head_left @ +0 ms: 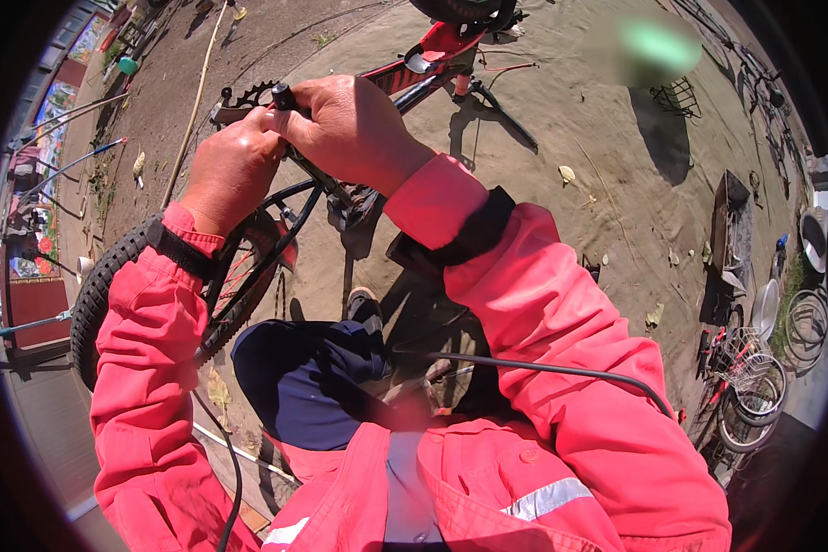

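close work at the bicycle (394,77)

from where i stand, a person in a bright pinkish-red jacket (561,304) with black cuff bands is bent over a black and red bicycle on sunlit, dusty ground. both bare hands meet at the bicycle's toothed chainring (253,92). the right hand (354,124) is closed, and the end of a short black cylinder (283,96) pokes up between its thumb and fingers. the left hand (235,166) is curled up tight against it, but its fingertips are hidden, so i cannot tell what it grips.

the bicycle's knobby tyre (109,285) sits on its near left side, behind the left sleeve. a dark shoe (365,308) and a navy trouser leg (299,382) are on the near side of the bicycle. a black cable (561,370) runs across the right sleeve, also on that near side.

a long pale pole (193,110) lies to the left of the bicycle. well off to its right i see a long dark trough (730,230), a wire basket (741,354) beside some wheels, and dry leaves (567,174) scattered between.
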Demonstrator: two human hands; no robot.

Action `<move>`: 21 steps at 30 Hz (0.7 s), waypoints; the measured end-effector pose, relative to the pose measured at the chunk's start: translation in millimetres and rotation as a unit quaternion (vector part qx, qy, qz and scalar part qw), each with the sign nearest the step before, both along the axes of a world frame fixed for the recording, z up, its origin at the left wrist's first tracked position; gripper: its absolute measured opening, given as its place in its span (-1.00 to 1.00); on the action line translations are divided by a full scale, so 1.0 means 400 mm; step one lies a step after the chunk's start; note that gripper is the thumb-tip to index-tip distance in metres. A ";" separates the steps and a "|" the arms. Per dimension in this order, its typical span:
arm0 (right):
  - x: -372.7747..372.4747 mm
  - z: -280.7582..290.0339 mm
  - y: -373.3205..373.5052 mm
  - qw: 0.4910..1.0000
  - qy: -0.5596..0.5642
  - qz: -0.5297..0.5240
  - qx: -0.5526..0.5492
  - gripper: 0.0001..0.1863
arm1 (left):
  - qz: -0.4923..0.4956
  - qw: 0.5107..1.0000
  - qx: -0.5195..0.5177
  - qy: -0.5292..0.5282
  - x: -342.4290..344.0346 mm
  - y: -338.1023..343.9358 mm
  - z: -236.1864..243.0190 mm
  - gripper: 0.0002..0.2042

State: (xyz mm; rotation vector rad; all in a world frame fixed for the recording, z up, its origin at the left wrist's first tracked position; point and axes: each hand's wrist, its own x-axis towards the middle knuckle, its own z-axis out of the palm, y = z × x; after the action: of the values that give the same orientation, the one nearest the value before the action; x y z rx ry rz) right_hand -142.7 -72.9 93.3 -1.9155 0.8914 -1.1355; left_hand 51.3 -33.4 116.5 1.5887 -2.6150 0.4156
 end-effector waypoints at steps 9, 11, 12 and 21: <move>0.002 -0.014 -0.005 0.999 -0.042 -0.005 0.009 -0.67 | -0.067 0.990 0.023 -0.122 0.017 0.006 0.033 -0.75; 0.005 -0.018 -0.007 0.999 -0.041 -0.009 0.009 -0.66 | -0.077 0.990 0.023 -0.118 0.018 0.000 0.034 -0.79; 0.006 -0.020 -0.008 0.999 -0.047 -0.011 -0.001 -0.66 | -0.078 0.989 0.023 -0.123 0.018 -0.002 0.035 -0.79; 0.011 -0.032 -0.017 0.999 -0.049 -0.012 -0.009 -0.65 | -0.069 0.991 0.018 -0.112 0.016 0.008 0.030 -0.84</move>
State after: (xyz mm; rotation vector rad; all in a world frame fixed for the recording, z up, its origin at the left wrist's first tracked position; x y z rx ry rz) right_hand -138.3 -79.9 80.6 -1.8517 0.8563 -1.2440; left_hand 57.8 -30.1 128.6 1.4348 -2.8916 0.5706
